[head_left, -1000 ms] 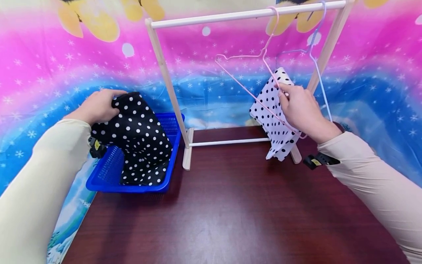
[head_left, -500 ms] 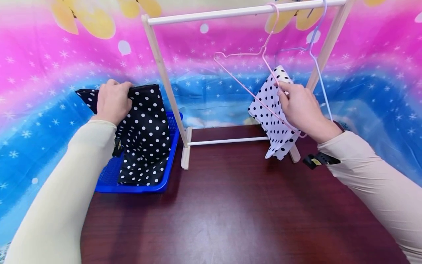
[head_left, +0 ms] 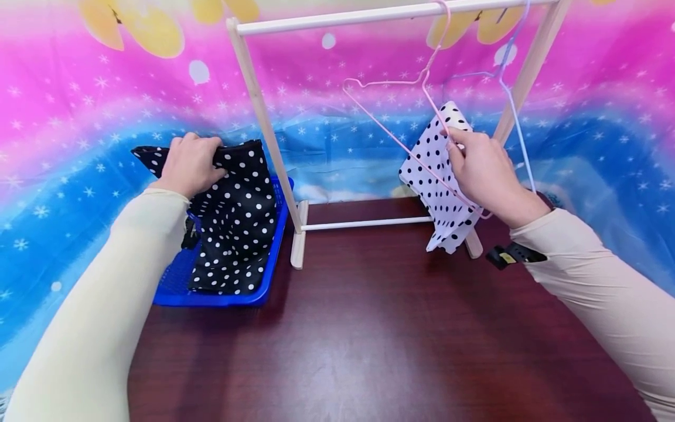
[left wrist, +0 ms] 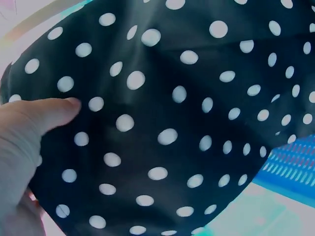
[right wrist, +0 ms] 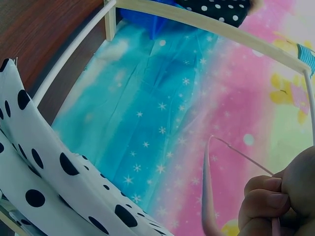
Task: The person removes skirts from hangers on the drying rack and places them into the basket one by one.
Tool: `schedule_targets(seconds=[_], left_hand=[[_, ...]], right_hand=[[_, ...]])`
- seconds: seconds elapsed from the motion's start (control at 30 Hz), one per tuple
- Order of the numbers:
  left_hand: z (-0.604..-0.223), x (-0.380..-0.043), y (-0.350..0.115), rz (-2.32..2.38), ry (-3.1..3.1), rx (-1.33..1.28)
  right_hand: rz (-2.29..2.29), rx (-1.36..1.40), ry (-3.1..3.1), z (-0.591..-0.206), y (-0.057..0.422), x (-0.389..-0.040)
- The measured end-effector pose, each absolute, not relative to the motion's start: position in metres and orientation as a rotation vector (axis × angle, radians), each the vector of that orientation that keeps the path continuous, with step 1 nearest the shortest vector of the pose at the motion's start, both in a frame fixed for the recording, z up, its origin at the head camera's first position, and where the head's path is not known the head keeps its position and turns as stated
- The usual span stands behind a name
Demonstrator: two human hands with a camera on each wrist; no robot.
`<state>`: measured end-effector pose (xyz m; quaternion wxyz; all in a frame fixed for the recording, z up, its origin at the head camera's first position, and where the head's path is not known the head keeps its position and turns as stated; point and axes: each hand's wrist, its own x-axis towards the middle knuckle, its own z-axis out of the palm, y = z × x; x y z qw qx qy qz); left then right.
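My left hand point(head_left: 191, 165) grips the top edge of a black cloth with white dots point(head_left: 234, 228). The cloth hangs down into a blue plastic basket point(head_left: 211, 301), its lower part inside the rim. In the left wrist view, the thumb point(left wrist: 56, 114) lies against the black cloth. My right hand point(head_left: 482, 170) pinches the sloping side of a pink hanger point(head_left: 390, 136), which hooks over the rack's top rail point(head_left: 337, 21). Behind that hand hangs a white cloth with black dots point(head_left: 437, 170); what bears it is hidden.
A light purple hanger point(head_left: 511, 105) hangs at the rail's right end. The wooden rack's left post point(head_left: 261, 117) stands beside the basket, with a thin lower bar point(head_left: 364, 224) near the dark wooden table point(head_left: 337, 340). A patterned backdrop point(head_left: 348, 126) surrounds everything.
My left hand has moved right and turned, drawing the black cloth's top edge across above the basket. Over the last half second it barely shifts. My right hand keeps its hold on the pink hanger.
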<state>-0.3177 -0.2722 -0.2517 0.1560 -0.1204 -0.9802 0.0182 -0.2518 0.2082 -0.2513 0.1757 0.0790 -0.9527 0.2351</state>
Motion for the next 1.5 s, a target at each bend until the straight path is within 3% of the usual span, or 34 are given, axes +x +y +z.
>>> schedule_targets(seconds=[0.47, 0.9, 1.07, 1.5], left_hand=[[-0.28, -0.314, -0.27, 0.329, -2.777, -0.395], [-0.304, -0.303, -0.257, 0.126, -3.165, -0.391], [-0.316, -0.293, -0.266, 0.143, -2.949, -0.514], [-0.338, -0.251, -0.251, 0.223, -3.112, -0.74]], right_hand=[[0.683, 0.216, -2.704, -0.252, 0.209, -0.252], [0.702, 0.218, -2.7, -0.251, 0.207, -0.252], [0.682, 0.231, -2.685, -0.252, 0.206, -0.252], [0.684, 0.226, -2.691, -0.253, 0.209, -0.252]])
